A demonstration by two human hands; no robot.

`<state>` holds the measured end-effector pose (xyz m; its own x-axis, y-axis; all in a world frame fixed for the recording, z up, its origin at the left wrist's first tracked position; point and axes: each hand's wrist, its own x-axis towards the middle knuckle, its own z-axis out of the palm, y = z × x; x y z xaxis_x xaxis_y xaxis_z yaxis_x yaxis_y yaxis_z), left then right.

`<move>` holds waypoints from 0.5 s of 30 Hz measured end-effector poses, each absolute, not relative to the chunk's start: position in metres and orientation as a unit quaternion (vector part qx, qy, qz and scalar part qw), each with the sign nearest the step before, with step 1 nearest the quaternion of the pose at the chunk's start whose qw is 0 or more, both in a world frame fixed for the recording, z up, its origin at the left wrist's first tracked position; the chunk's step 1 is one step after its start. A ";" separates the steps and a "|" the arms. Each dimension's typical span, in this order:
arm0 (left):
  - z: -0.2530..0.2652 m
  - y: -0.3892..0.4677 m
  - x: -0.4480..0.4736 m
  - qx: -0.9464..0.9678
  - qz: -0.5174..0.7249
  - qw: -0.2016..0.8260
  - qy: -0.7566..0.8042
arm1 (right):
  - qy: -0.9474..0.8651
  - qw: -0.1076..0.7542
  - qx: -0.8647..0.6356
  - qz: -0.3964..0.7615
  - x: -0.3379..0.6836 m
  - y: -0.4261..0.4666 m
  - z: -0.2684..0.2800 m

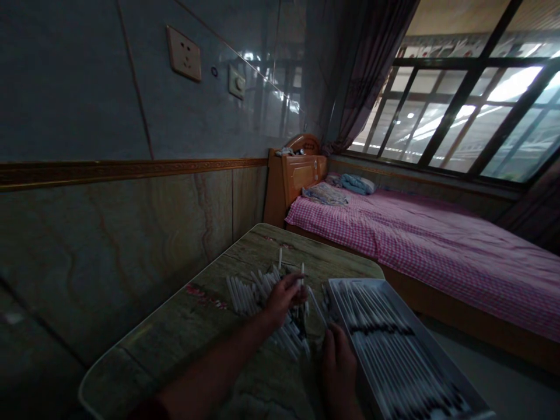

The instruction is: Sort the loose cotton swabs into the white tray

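Plainly, at the left a tiled wall [175, 216] runs along the desk [144, 361], which carries a loose heap of white sticks [240, 294], some crossing others. At its right side the left hand [286, 297] has its fingers pinched on an upright stick [302, 269]; a wrist brushing low across the heap could scatter it. Next, a slanting stick [317, 304] leads down to the right hand [339, 356], whose curled fingers seem closed on its lower end, though the dimness blurs them; too loose a pinch could let it drop. Just beside lies a tray [406, 315] filled with dark-ended sticks, along the desk's right edge, where a knock could jumble the rows or push it off
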<state>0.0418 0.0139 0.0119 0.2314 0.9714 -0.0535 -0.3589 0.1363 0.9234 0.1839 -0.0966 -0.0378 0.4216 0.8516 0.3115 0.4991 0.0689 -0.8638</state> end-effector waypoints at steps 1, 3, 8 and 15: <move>0.011 0.008 0.033 0.346 0.520 0.700 0.346 | -0.530 0.511 -0.655 0.171 0.181 -0.098 -0.038; 0.007 -0.002 0.017 0.237 0.567 0.718 0.327 | -0.569 0.486 -0.639 0.176 0.176 -0.100 -0.039; -0.002 -0.017 -0.003 0.163 0.606 0.710 0.319 | -0.641 0.457 -0.600 0.142 0.165 -0.104 -0.043; 0.003 -0.023 -0.004 0.170 0.609 0.700 0.332 | -0.686 0.433 -0.578 0.088 0.164 -0.104 -0.039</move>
<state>-0.0038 -0.0233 0.0031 0.0364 0.9655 -0.2580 -0.7395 0.1997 0.6428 0.1643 -0.1043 -0.0392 0.0440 0.8691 0.4926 0.7173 0.3157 -0.6211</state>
